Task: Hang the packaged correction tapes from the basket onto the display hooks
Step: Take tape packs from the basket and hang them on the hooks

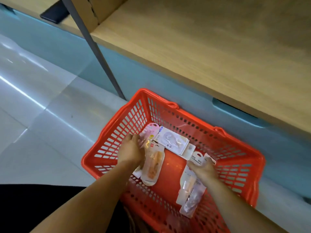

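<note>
in the red basket [232, 167] on the floor [42, 115], both hands reach down among the packaged correction tapes. the print on the packs is too blurred to read. the white pack [171, 142] near the far wall shows a blue corner strip and a few dark characters, and the orange pack [152, 165] has a small red square logo near its top.

the left hand [130, 151] lies at the left edge of the orange pack, its fingertips [135, 137] bent down against the pink pack [149, 132]. motion blur hides whether they grip it or only touch it. the right hand [204, 169] pinches the small white packs [197, 158] by their lower part, thumb on one side and fingers on the other, with the hang tabs sticking up past the fingers. a clear pack [190, 194] lies flat beneath the right wrist.

the basket sits against the pale blue base [134, 73] of a wooden shelf [202, 47]. a grey post [94, 47] rises at a slant just left of the basket, and a cardboard box [87, 12] stands on the shelf behind it.
</note>
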Demonstrator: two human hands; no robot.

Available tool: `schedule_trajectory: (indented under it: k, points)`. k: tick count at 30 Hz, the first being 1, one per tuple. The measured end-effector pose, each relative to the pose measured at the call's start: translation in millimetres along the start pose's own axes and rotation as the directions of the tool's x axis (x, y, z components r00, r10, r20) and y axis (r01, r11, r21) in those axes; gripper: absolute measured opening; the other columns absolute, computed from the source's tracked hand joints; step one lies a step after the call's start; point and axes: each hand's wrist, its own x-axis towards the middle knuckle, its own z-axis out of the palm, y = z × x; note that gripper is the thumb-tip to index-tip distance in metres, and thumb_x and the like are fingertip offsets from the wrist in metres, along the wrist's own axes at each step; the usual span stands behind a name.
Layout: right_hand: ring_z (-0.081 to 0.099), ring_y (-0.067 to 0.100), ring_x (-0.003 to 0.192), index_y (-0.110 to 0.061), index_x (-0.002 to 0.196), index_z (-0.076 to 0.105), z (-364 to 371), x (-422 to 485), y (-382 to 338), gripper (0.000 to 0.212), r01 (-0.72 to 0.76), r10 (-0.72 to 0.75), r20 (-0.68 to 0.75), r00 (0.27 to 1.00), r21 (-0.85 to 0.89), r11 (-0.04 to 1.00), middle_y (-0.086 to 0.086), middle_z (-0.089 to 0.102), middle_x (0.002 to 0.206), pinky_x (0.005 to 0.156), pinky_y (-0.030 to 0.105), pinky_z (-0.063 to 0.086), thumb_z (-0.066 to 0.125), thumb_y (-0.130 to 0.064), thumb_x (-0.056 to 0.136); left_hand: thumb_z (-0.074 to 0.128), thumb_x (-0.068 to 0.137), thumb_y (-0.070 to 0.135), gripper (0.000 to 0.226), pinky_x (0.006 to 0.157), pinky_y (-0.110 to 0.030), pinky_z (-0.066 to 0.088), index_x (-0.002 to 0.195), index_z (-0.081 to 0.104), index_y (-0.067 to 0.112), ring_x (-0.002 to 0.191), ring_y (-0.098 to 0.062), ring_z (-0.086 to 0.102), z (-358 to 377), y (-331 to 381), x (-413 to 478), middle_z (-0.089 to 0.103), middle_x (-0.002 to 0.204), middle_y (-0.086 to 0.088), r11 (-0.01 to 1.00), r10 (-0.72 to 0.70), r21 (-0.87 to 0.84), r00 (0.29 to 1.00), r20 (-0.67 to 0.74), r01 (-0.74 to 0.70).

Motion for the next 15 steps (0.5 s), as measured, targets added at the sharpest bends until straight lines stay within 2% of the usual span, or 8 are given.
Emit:
schedule_trajectory:
  k: [2, 5, 6, 8, 10, 12, 13, 15]
  points:
    - [0.063, 0.026, 0.091, -0.022, 0.111, 0.046, 4, 3, 1, 0.057, -0.008, 0.010, -0.046, 0.999, 0.048, 0.999, 0.004, 0.065, 0.103, 0.082, 0.033, 0.051, 0.089, -0.038, 0.076, 0.076, 0.083, 0.041, 0.069, 0.107, -0.044, 0.051, 0.144, 0.050, 0.020, 0.127, -0.030, 0.057, 6, -9, 4, 0.054, 0.141, -0.006, 0.994, -0.112, -0.002, 0.982, 0.155, 0.113]
    - [0.070, 0.026, 0.099, -0.022, 0.112, 0.055, 12, 16, 11, 0.074, -0.015, 0.023, -0.068, 0.997, 0.124, 0.992, 0.001, 0.071, 0.111, 0.093, 0.043, 0.058, 0.095, -0.048, 0.056, 0.083, 0.058, 0.054, 0.097, 0.103, -0.045, 0.055, 0.144, 0.050, 0.023, 0.122, -0.029, 0.063, 18, -21, 9, 0.060, 0.136, -0.006, 0.956, -0.240, -0.095, 0.925, 0.294, 0.278]
    - [0.071, 0.025, 0.100, -0.025, 0.116, 0.058, 16, 27, 19, 0.080, -0.005, 0.012, -0.058, 0.998, 0.129, 0.992, -0.001, 0.071, 0.115, 0.095, 0.045, 0.059, 0.095, -0.052, 0.050, 0.085, 0.056, 0.054, 0.099, 0.103, -0.045, 0.056, 0.145, 0.051, 0.025, 0.122, -0.028, 0.063, 20, -20, 11, 0.061, 0.136, -0.005, 0.951, -0.240, -0.112, 0.917, 0.317, 0.288]
    - [0.072, 0.022, 0.103, -0.033, 0.118, 0.063, 23, 35, 27, 0.089, 0.021, -0.021, -0.004, 1.000, 0.137, 0.990, -0.006, 0.071, 0.119, 0.095, 0.047, 0.059, 0.095, -0.062, 0.041, 0.089, 0.068, 0.049, 0.098, 0.110, -0.046, 0.051, 0.153, 0.043, 0.031, 0.133, -0.030, 0.055, 24, -16, 12, 0.050, 0.150, -0.006, 0.950, -0.223, -0.124, 0.898, 0.378, 0.288]
    - [0.067, 0.022, 0.113, -0.033, 0.124, 0.066, 21, 14, 13, 0.085, 0.036, -0.037, 0.000, 0.999, 0.130, 0.991, -0.006, 0.066, 0.126, 0.102, 0.046, 0.055, 0.097, -0.059, 0.049, 0.086, 0.075, 0.055, 0.102, 0.119, -0.047, 0.041, 0.160, 0.032, 0.035, 0.147, -0.033, 0.040, 28, -13, 12, 0.029, 0.163, -0.007, 0.964, -0.210, -0.063, 0.890, 0.405, 0.257]
    - [0.063, 0.021, 0.114, -0.032, 0.124, 0.066, 20, 11, 14, 0.069, 0.033, -0.029, -0.027, 0.999, 0.149, 0.988, -0.005, 0.063, 0.124, 0.107, 0.044, 0.052, 0.095, -0.048, 0.064, 0.083, 0.075, 0.062, 0.103, 0.121, -0.049, 0.038, 0.160, 0.029, 0.038, 0.149, -0.034, 0.036, 31, -13, 14, 0.023, 0.166, -0.006, 0.970, -0.204, -0.038, 0.892, 0.404, 0.239]
    - [0.066, 0.019, 0.108, -0.032, 0.114, 0.066, 19, 8, 15, 0.056, 0.015, -0.012, -0.018, 1.000, 0.176, 0.984, -0.007, 0.067, 0.118, 0.105, 0.044, 0.054, 0.095, -0.044, 0.068, 0.082, 0.075, 0.063, 0.101, 0.120, -0.049, 0.040, 0.160, 0.031, 0.038, 0.147, -0.033, 0.039, 33, -14, 15, 0.027, 0.165, -0.006, 0.968, -0.197, -0.060, 0.890, 0.411, 0.242]
    - [0.072, 0.018, 0.097, -0.030, 0.108, 0.069, 18, 13, 19, 0.050, -0.012, 0.007, 0.022, 1.000, 0.229, 0.973, -0.007, 0.075, 0.106, 0.097, 0.047, 0.059, 0.095, -0.040, 0.068, 0.082, 0.079, 0.058, 0.091, 0.113, -0.047, 0.047, 0.156, 0.039, 0.035, 0.137, -0.032, 0.052, 32, -12, 16, 0.046, 0.154, -0.006, 0.924, -0.203, -0.196, 0.857, 0.474, 0.327]
